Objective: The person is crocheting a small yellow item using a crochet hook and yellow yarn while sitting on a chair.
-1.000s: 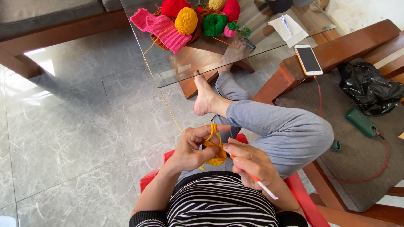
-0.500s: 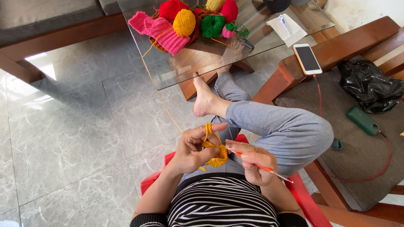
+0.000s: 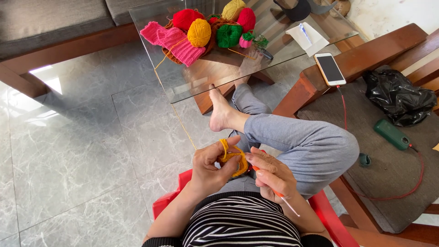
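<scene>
Left hand (image 3: 208,171) pinches one small orange crochet piece (image 3: 234,160) at centre frame; right hand (image 3: 272,176), grip closed around one crochet hook (image 3: 286,201), works beside it. At 12 o'clock, six yarn balls (image 3: 200,33) crowd the glass tabletop (image 3: 292,50); one phone (image 3: 330,68) lies at 2 o'clock.

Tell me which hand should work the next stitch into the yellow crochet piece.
Right, probably. The right hand already grips the crochet hook, its tip at the yellow crochet piece. The left hand pinches that piece and feeds the yarn strand.
</scene>
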